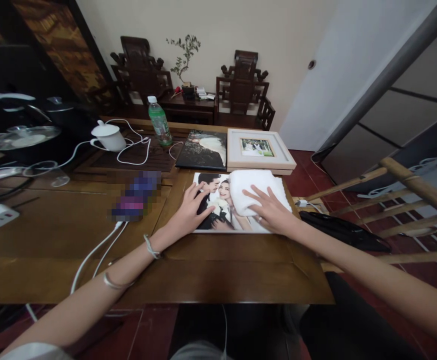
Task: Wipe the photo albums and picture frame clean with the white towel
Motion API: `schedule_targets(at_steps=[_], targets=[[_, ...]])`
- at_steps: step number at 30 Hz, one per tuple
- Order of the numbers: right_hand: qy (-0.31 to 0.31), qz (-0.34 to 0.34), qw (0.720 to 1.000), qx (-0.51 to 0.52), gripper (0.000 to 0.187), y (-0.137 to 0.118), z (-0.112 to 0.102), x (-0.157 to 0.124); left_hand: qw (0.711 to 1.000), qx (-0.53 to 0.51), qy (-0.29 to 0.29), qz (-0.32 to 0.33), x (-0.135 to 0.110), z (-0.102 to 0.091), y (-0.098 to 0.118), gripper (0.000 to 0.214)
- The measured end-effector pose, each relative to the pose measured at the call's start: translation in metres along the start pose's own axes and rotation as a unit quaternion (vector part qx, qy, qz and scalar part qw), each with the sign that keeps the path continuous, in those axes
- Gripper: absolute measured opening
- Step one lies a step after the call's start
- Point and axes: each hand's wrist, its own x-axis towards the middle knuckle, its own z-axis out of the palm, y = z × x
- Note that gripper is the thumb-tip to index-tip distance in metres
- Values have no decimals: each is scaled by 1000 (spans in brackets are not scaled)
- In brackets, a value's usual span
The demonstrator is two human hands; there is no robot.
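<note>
A photo print (224, 217) of a couple, perhaps a panel or album cover, lies flat on the wooden table in front of me. My left hand (193, 210) rests on its left part, fingers spread and grasping nothing. A folded white cloth (254, 185) covers the upper right part of the print. On this cloth lies my right hand (271, 210), its fingers stretched apart and pressing from above. Part of the pictured couple shows between my two hands. The print's right side is hidden under the cloth and my right hand.
Behind the print are a dark photo panel (201, 150) and a white picture frame (261, 150). A green-labelled bottle (160, 122), a lidded white cup (108, 136) and a blurred-out device (136, 195) with cables stand or lie leftward. A wooden chair (409, 200) is at the right.
</note>
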Motion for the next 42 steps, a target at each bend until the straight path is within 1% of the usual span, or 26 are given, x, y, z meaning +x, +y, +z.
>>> schedule_targets(at_steps=[3, 6, 8, 11, 14, 17, 19, 21, 25, 29, 32, 34, 36, 38, 42], targets=[[21, 6, 1000, 7, 34, 13, 5, 9, 1000, 0, 0, 5, 0, -1, 1, 44], [43, -2, 999, 18, 31, 8, 9, 1, 1000, 2, 5, 6, 0, -1, 3, 42], [59, -14, 998, 26, 29, -3, 9, -13, 1000, 4, 9, 3, -1, -1, 4, 41], [73, -30, 996, 39, 29, -28, 7, -38, 1000, 8, 17, -3, -2, 0, 5, 39], [68, -44, 995, 51, 31, -50, 1, -59, 1000, 9, 21, -10, -2, 1, 5, 38], [57, -52, 995, 59, 31, -59, -5, -69, 1000, 7, 21, -7, -1, 1, 4, 36], [48, -51, 995, 65, 32, -54, -7, -66, 1000, 5, 18, -6, -1, 0, 4, 36], [38, -43, 996, 70, 33, -42, -7, -57, 1000, 2, 15, -7, 0, 0, 4, 36], [27, -17, 997, 77, 34, -7, -8, -25, 1000, -3, 13, -11, 0, -1, 4, 37], [29, 9, 995, 91, 36, 25, -12, 8, 1000, -9, 10, -12, 0, -4, 5, 36], [31, 21, 994, 103, 38, 37, -11, 20, 1000, -13, 9, -21, -1, -5, 6, 33], [37, 30, 994, 99, 37, 38, -6, 20, 1000, -15, 3, -25, -1, -5, 7, 33], [54, 29, 994, 91, 33, 32, 0, 12, 999, -20, -8, -28, -2, -4, 8, 35], [70, 15, 993, 91, 30, 19, 4, -2, 999, -27, -19, -34, -2, -3, 8, 39], [81, -29, 991, 100, 31, -21, 2, -40, 998, -30, -34, -49, -1, -2, 8, 45]])
